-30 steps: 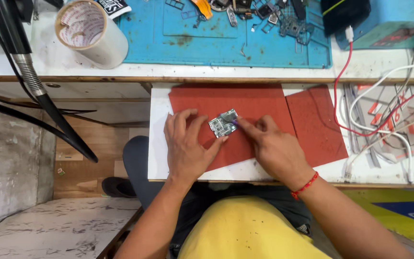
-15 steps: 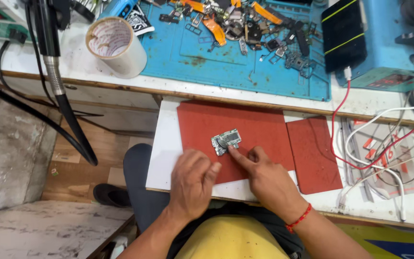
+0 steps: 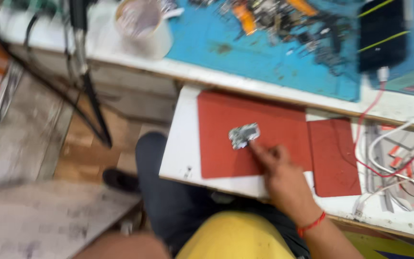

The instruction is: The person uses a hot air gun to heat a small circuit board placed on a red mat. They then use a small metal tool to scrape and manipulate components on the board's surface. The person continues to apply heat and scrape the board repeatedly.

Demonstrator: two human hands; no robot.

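Observation:
A small greenish circuit board (image 3: 243,135) lies on a red mat (image 3: 226,129) on a white pull-out shelf (image 3: 180,148). My right hand (image 3: 283,177), with a red thread at the wrist, rests on the mat, its forefinger tip touching the board's lower right edge. My left hand is out of the mat area; only a blurred bare forearm (image 3: 120,247) shows at the bottom edge. The whole picture is motion-blurred.
A second red mat (image 3: 334,156) lies to the right, beside tangled white and red cables (image 3: 398,163). Behind is a blue work mat (image 3: 264,52) with several tools, a tape roll (image 3: 142,26), a black device (image 3: 384,33) and a black lamp arm (image 3: 89,81).
My left hand has left the red mat and dropped out of sight. The right forefinger stays at the board. The camera has swung left and down.

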